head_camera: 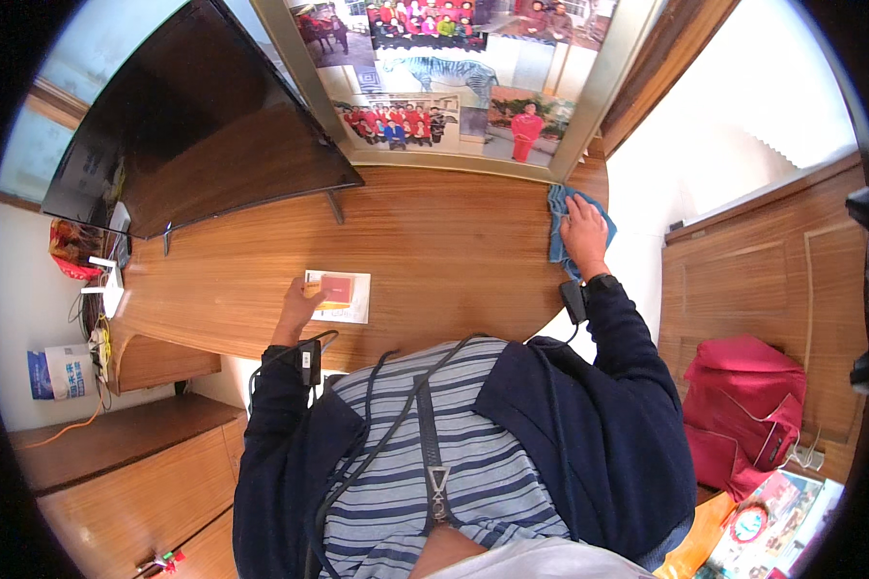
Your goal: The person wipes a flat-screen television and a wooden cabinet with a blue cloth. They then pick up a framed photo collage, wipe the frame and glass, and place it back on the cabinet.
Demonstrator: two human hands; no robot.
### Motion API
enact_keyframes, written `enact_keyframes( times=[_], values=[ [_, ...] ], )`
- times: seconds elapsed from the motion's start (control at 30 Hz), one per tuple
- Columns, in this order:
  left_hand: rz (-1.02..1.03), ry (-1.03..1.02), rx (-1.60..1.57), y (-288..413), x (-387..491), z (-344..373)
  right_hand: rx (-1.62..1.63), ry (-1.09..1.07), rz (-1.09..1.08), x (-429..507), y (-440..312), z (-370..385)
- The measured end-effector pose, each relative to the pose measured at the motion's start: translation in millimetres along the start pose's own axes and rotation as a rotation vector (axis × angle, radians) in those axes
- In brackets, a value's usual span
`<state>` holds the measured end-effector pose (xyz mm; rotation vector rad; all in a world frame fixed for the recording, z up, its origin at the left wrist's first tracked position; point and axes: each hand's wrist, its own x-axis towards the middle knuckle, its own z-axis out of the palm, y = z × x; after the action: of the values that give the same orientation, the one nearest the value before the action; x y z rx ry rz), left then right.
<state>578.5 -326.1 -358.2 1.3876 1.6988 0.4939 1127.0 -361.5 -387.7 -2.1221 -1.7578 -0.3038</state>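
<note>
Over the far right corner of the wooden tabletop [449, 239], my right hand [585, 230] bears down on a folded blue cloth [559, 242], its fingers bunched on the fabric. Part of the cloth reaches the table's edge beneath the hand. My left hand [304, 304] grips the left side of a small stack, thumb on top. This stack has a white printed sheet or booklet [360, 297] at the bottom, something yellow [332, 307] above it, and a small red booklet or box [339, 289] uppermost. Whether the stack touches the table cannot be told.
A flat television [210, 123] stands on the far left of the table. Behind stands a large framed photo collage [442, 72]. A white router [108, 289] and cables sit at the left end. To the right are a wooden door [753, 289] and a dark red bag [746, 412].
</note>
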Motion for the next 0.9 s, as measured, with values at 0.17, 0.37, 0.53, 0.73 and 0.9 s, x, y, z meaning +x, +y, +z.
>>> enact_keyframes(
  times=[0.17, 0.37, 0.53, 0.73, 0.9],
  values=[
    [0.139, 0.057, 0.065, -10.7, 4.8, 0.3, -0.221, -0.218, 0.345, -1.5, 64.8, -26.7],
    [0.229, 0.07, 0.103, -35.0, 18.2, 1.0, 0.205, 0.23, 0.191, -7.3, 42.4, -73.8],
    [0.26, 0.059, 0.09, -55.4, 37.7, 4.6, 0.308, -0.023, -0.208, -61.6, -83.2, -62.8],
    [0.318, 0.13, 0.114, -54.5, 28.0, 6.7, 0.282, -0.117, -0.333, -87.9, -112.0, -42.3],
    [0.303, 0.112, 0.174, -44.7, 17.2, 10.6, 0.119, -0.088, 0.176, -17.7, -59.7, -52.7]
  ],
)
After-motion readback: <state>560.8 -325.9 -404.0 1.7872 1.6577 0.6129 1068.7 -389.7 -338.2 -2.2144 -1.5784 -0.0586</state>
